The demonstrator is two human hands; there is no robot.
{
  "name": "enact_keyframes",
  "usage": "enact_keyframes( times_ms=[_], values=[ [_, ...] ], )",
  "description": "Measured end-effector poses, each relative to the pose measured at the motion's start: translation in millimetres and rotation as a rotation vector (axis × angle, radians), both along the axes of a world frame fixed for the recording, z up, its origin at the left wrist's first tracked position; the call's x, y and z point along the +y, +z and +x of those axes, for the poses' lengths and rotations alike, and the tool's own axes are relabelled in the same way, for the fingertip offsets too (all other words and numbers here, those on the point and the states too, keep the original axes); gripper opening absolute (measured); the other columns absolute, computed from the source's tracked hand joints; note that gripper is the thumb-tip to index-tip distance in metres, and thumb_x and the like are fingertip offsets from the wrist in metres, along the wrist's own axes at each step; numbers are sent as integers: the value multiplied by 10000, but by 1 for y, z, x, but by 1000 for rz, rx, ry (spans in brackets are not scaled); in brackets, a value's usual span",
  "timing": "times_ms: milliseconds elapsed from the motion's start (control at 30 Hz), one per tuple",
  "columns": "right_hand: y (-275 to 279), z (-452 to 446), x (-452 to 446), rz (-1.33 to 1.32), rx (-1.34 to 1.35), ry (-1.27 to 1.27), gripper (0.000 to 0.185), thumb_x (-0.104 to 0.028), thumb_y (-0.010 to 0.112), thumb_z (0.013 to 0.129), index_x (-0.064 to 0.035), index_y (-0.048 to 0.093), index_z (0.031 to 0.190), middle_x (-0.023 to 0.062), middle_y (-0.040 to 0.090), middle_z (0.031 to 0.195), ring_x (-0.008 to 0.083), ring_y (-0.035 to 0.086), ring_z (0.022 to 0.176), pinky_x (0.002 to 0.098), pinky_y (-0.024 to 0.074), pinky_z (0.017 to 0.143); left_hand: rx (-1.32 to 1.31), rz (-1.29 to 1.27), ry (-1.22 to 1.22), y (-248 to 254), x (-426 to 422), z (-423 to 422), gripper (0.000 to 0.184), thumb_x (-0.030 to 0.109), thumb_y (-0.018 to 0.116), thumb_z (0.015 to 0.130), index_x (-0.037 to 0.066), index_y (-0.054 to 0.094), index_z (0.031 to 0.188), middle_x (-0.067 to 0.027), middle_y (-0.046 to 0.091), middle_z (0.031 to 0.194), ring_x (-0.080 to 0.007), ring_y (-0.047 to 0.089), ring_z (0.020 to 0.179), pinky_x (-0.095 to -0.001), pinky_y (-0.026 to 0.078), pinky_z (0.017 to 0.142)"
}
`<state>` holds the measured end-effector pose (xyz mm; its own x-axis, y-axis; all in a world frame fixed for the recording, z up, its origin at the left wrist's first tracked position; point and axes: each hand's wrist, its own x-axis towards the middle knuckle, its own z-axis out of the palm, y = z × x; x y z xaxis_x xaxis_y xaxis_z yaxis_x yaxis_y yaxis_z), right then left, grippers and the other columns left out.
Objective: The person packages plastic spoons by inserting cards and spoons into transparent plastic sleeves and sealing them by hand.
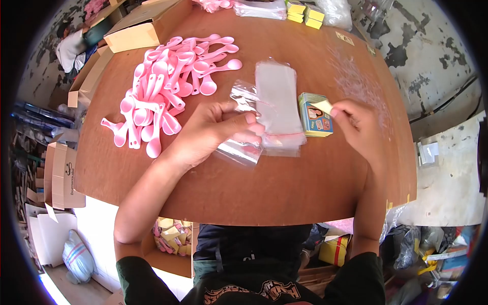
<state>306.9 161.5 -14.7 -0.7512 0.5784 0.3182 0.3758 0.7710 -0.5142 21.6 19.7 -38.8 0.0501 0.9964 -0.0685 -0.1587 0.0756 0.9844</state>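
Observation:
My left hand [213, 127] is closed on a clear plastic bag [239, 152], which shows above and below the fingers. Between the thumb and fingers of my right hand [358, 127] is the corner of a pale yellow card [322, 105], lifted at the top of a card stack [317, 126]. The top of that stack carries a printed picture. A pile of flat clear bags [277, 96] lies between my hands, just left of the cards. Beyond my left hand, many pink plastic spoons [152, 84] are heaped loosely.
An open cardboard box [134, 35] stands at the table's far left. More card stacks [305, 14] and clear bags [260, 9] lie along the far edge. Thin clear scraps [361, 84] are scattered at right. A box of packed pieces [173, 259] sits below the table. Another person [71, 48] is at upper left.

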Motion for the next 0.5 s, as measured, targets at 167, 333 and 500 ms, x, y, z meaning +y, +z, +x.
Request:
enact_keyframes(
  times_ms=[167,333,500],
  values=[
    [4,-14,-26,-269,681,-145,173,-138,589,957,25,641,987,27,620,764,75,534,624,232,426,543,4,-82,-83,-4,-3,8,307,199,646,927,-63,636,1086,-142,693,958,-177,701,825,-274,549,737],
    [-7,-37,-51,-417,745,-64,209,-148,571,972,48,612,1031,66,649,805,96,581,592,223,470,548,62,-57,-159,-12,-4,16,220,147,656,921,-47,682,1022,-100,709,915,-104,661,767,-239,523,713],
    [-15,-45,-52,-401,670,-40,201,-130,588,962,59,618,1023,74,653,833,88,574,577,216,465,526,73,12,-177,-15,-5,19,236,161,668,917,-48,685,1025,-92,706,920,-116,674,781,-237,523,702]
  ],
)
